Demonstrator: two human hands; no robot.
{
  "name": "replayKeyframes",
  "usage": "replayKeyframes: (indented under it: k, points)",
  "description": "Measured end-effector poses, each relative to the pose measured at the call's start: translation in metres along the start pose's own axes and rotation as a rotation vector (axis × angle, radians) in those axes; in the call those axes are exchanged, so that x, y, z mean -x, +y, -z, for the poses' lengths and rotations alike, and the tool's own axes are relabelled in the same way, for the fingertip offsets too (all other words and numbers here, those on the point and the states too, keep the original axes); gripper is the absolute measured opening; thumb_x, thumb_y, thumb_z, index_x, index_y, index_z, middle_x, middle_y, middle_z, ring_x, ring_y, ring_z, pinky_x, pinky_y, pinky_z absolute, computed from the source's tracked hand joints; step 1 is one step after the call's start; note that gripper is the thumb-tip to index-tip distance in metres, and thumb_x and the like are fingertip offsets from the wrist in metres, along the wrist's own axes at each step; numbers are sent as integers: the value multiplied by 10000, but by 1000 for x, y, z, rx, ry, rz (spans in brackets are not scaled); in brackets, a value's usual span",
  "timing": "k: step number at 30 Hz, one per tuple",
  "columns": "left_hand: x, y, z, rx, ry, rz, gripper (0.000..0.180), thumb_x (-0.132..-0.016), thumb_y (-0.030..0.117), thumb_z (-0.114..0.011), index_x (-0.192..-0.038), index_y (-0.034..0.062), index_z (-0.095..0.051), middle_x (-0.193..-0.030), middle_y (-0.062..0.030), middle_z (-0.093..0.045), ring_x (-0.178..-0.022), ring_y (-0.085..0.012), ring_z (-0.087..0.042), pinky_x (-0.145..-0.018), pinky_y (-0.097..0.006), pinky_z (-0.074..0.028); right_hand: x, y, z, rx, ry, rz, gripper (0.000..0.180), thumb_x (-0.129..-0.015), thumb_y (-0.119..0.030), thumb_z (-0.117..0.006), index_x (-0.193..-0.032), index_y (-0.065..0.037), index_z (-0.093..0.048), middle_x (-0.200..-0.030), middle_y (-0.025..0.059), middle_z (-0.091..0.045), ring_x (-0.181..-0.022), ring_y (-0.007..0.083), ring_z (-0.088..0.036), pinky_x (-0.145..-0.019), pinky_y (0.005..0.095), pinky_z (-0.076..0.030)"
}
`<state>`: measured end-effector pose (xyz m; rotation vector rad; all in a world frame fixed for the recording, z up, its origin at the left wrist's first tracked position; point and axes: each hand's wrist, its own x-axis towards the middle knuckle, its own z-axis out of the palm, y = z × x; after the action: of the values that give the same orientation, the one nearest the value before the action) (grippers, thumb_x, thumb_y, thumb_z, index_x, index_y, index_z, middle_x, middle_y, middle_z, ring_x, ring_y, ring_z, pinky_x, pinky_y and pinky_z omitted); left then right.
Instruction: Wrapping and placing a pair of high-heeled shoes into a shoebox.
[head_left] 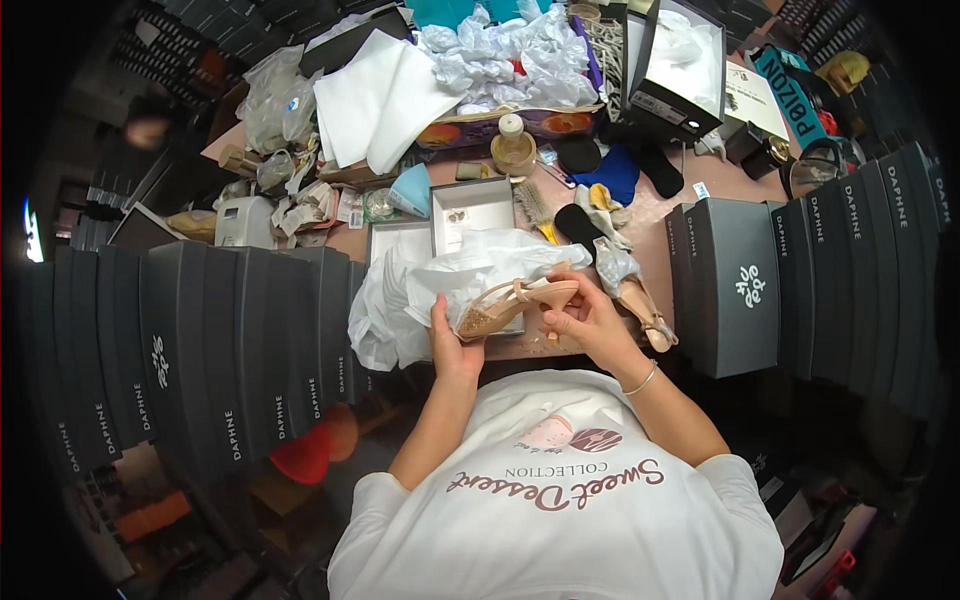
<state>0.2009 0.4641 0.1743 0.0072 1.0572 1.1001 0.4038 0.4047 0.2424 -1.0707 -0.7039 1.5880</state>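
A beige heeled slingback shoe (508,308) with a glittery toe is held on its side between my two hands. My left hand (455,345) grips it at the toe. At the other end, my right hand (595,322) has its fingers closed about the heel. White tissue paper (385,318) spreads behind and left of the shoe, over an open grey shoebox (436,222) whose inside is partly hidden. Right of my right hand lies another beige shoe (634,296), with clear plastic wrap (616,262) on it.
Dark grey shoeboxes are stacked on the left (205,340) and right (735,285). Behind the open box are a brush (533,203), a jar with a white lid (513,152) and several dark cloths or pads. Farther back stands a carton of crumpled tissue (560,124).
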Motion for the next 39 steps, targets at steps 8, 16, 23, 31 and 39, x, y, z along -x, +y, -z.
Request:
replayKeyframes:
  k: [8,16,23,31,39]
  points:
    - [10,-4,-6,-107,-2,-221,507,-917,341,-530,-1292,23,-405,-1273,-131,-496,-1185,-305,-490,-978,-479,-419,-6,-2,25,-113,-22,-69,445,-851,-66,-654,-1232,-9,-431,-1031,67,-566,-799,113,-599,-702,242,-498]
    - [-18,37,-38,40,-285,261,454,-926,369,-457,-1227,31,-491,-1188,-138,-566,-1086,-269,-564,-928,-403,-463,5,-22,-46,672,-210,394,524,-786,33,-622,-1281,-20,-457,-995,165,-645,-884,230,-670,-776,315,-537]
    - [-59,32,-33,48,-468,449,394,-968,350,-407,-1154,29,-542,-998,-132,-629,-850,-227,-634,-759,-339,-546,-16,-4,-82,682,-222,404,590,-764,-2,-695,-1307,-38,-466,-952,169,-650,-862,236,-674,-742,309,-554]
    - [-24,43,-45,-183,-460,258,397,-985,397,-332,-1092,87,-555,-912,-60,-602,-781,-166,-603,-645,-298,-530,-39,-12,-85,718,-194,339,609,-767,-40,-708,-1326,-80,-469,-897,158,-650,-815,235,-678,-720,300,-550]
    - [-80,38,-41,169,-267,382,410,-980,390,-381,-1167,46,-500,-1048,-124,-600,-916,-228,-624,-755,-365,-554,-48,-11,-64,599,-232,273,599,-785,-163,-695,-1329,-54,-469,-986,148,-619,-892,216,-604,-771,301,-494]
